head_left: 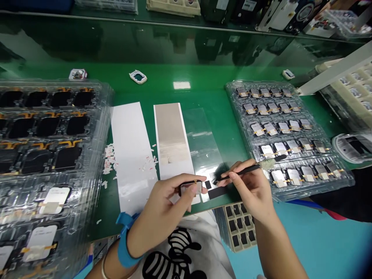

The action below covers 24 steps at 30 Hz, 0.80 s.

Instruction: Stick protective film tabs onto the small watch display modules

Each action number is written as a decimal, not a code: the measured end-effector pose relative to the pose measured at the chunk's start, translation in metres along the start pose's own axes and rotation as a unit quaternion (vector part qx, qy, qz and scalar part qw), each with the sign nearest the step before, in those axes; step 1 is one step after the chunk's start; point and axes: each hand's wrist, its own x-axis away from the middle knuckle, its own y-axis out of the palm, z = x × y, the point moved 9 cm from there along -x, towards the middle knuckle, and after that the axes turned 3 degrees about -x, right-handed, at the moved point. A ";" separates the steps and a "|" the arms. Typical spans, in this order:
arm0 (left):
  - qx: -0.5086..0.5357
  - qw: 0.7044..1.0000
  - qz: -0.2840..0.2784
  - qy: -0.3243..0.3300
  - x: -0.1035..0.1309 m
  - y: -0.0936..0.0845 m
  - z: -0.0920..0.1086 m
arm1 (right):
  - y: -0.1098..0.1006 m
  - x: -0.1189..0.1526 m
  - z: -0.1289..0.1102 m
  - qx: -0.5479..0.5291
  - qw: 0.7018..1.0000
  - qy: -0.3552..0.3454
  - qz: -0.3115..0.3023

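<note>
My left hand (170, 203) is closed around a small square screen module (190, 188), its pale back facing up. In my right hand (252, 186) is a pair of black tweezers (245, 170), pinched between thumb and fingers, with pale wrapping near its far end. The tweezers' tip points left, just above a clear sheet with black stickers (214, 192). Whether the tip grips anything is too small to tell. Beside my left hand lies a backing strip with grey-beige pads (171, 133), and left of that a white strip (130, 155).
A stack of clear trays (99, 112) with dark screen modules stands at the left. Another clear tray (236, 110) at the right holds several rows of modules. Pinkish scraps (109, 159) litter the green table (186, 83). A beige compartment tray (242, 245) sits below the table edge.
</note>
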 end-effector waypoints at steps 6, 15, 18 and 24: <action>0.200 0.977 -0.068 -0.018 0.001 0.002 0.003 | -0.016 -0.001 0.007 -0.028 0.999 0.001 0.046; 0.276 0.956 -0.095 0.013 0.005 0.003 0.011 | -0.003 0.005 -0.041 -0.085 0.985 -0.099 0.109; 0.187 0.980 -0.026 0.056 0.006 -0.007 0.015 | 0.025 0.016 -0.075 -0.074 0.972 -0.175 0.141; -0.109 0.948 0.180 0.237 0.018 -0.033 0.042 | 0.089 0.022 -0.087 -0.047 0.961 -0.262 0.076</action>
